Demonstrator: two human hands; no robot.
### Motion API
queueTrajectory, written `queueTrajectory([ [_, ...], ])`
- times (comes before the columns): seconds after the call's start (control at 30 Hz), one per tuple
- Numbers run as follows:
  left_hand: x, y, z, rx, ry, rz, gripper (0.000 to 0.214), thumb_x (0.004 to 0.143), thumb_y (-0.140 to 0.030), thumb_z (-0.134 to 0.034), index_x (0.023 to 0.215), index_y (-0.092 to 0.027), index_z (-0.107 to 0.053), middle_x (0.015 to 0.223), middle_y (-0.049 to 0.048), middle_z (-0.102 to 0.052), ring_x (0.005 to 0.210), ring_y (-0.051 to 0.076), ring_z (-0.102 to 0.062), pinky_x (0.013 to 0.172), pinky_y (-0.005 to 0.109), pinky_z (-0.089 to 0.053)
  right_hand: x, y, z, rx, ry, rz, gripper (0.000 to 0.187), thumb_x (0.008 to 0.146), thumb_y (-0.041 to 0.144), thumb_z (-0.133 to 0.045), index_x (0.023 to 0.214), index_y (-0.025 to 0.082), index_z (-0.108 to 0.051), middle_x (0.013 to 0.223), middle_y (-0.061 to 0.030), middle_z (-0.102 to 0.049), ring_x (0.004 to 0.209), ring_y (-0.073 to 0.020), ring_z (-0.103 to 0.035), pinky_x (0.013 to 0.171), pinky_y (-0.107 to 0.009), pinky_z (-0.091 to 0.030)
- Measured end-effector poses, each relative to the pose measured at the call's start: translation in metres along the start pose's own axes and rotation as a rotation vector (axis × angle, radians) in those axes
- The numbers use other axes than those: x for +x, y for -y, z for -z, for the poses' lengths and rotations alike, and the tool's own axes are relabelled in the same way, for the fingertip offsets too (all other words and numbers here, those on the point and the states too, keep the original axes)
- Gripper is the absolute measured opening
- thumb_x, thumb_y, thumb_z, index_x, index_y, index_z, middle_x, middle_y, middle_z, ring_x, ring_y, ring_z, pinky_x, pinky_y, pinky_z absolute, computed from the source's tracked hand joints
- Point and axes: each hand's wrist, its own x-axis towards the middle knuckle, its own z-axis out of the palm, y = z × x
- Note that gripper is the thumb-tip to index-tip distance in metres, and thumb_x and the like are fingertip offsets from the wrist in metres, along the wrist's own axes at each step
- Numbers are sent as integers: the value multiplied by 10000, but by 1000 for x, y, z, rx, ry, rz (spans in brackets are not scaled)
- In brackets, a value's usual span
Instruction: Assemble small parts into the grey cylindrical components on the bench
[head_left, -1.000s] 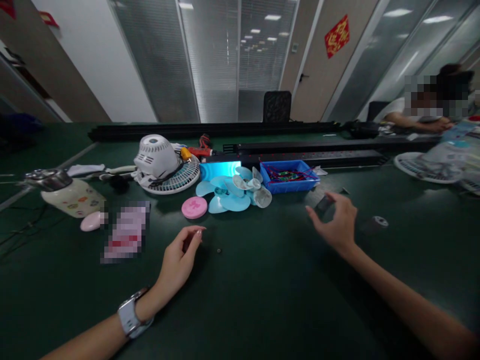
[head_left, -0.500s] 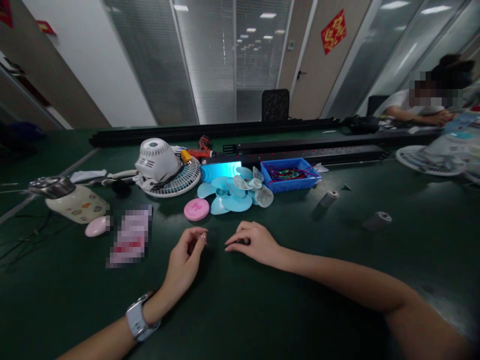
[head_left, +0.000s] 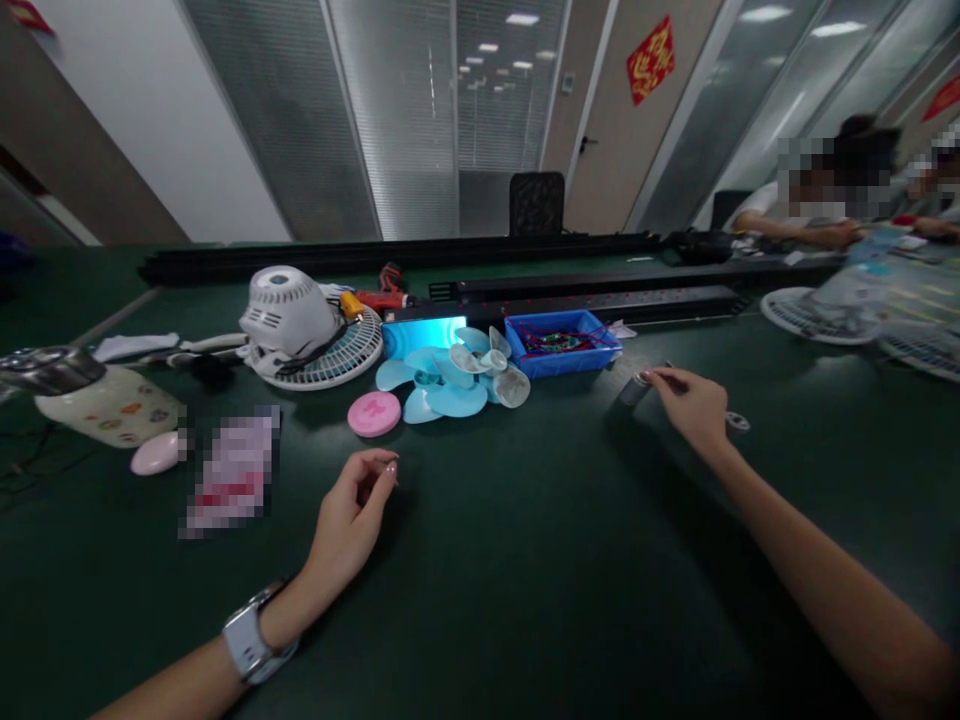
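My left hand (head_left: 352,515), with a watch on its wrist, is closed in a pinch above the table, near a round pink disc (head_left: 374,413). Anything between its thumb and forefinger is too small to name. Over to the right, my right hand (head_left: 691,402) has its fingertips together at the top of a small grey metal cylinder (head_left: 634,390), which still stands on the table. A second cylinder (head_left: 738,422) is mostly hidden behind that hand. Light blue fan blades (head_left: 450,398) and a greyish clear fan blade (head_left: 510,387) lie in the middle, beyond the disc.
A white fan body (head_left: 289,315) sits on its grille at the left, near a patterned bottle (head_left: 112,405). Behind the blades are a lit screen (head_left: 424,336), a blue bin (head_left: 581,362) of wires and an orange power tool (head_left: 382,299). People work at far right.
My right hand has moved away from my left, out to the right, and reached the metal cylinder. My left hand keeps its pinch. The view has turned slightly right.
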Motion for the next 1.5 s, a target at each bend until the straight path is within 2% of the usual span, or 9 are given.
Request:
queueTrajectory([
  [0.6,0,0,0,3,10,-20,265,923,-405,-540,1087,-198,-560,813,-6,-582,723,154,-576,681,289,-447,0,5,-5,141,-65,-14,347,849,478,-590,941,192,-764,963,-102,-761,780,-238,-699,777,-372,-548],
  [0.8,-1,-2,0,21,26,-10,272,926,-404,-538,1102,-197,-558,840,3,-595,748,157,-586,696,293,-453,1,0,-9,119,-12,-84,398,811,538,-620,913,185,-773,882,-109,-763,732,-244,-703,730,-378,-558],
  [0.93,-1,-5,-1,42,19,-17,279,920,-410,-542,1100,-198,-564,828,2,-601,722,156,-581,674,286,-452,-3,-12,-17,263,95,-115,515,702,549,-737,1035,156,-742,905,-114,-765,808,-262,-729,755,-378,-585],
  [1.0,0,-6,-1,53,13,-25,275,916,-407,-548,1094,-198,-566,808,-4,-604,699,151,-572,652,278,-443,-7,-8,-18,274,136,-114,533,656,552,-777,999,145,-741,897,-119,-767,832,-282,-734,775,-396,-591],
  [1.07,-1,-9,-2,67,12,-37,275,916,-407,-556,1097,-200,-568,795,-10,-606,680,145,-561,636,270,-434,-16,12,-15,252,142,-80,480,675,548,-771,943,151,-749,885,-114,-768,846,-299,-735,809,-428,-587],
  [1.13,-3,-13,-2,72,41,-62,289,919,-409,-566,1126,-208,-570,805,-10,-609,680,141,-557,633,265,-435,-35,49,-10,301,199,8,430,725,519,-751,973,168,-752,924,-99,-770,869,-296,-733,843,-446,-580],
  [1.33,-14,-29,-2,60,276,-277,363,897,-367,-635,1244,-264,-628,1029,52,-628,916,179,-596,806,316,-500,-120,180,-7,634,778,376,414,754,427,-786,1118,240,-719,1061,-39,-757,953,-235,-714,885,-399,-561],
  [1.4,-16,-33,-5,43,309,-341,347,891,-347,-648,1231,-280,-661,1076,66,-618,996,197,-591,874,346,-501,-136,202,-13,698,894,431,391,742,423,-802,1088,257,-725,1050,-24,-758,939,-221,-711,869,-368,-551],
  [1.5,-14,-38,-11,32,325,-394,257,895,-335,-647,1135,-299,-729,1065,69,-610,1018,205,-584,881,356,-503,-143,213,-22,760,924,440,330,754,414,-795,1034,253,-728,1016,-15,-756,918,-204,-703,848,-337,-527],
])
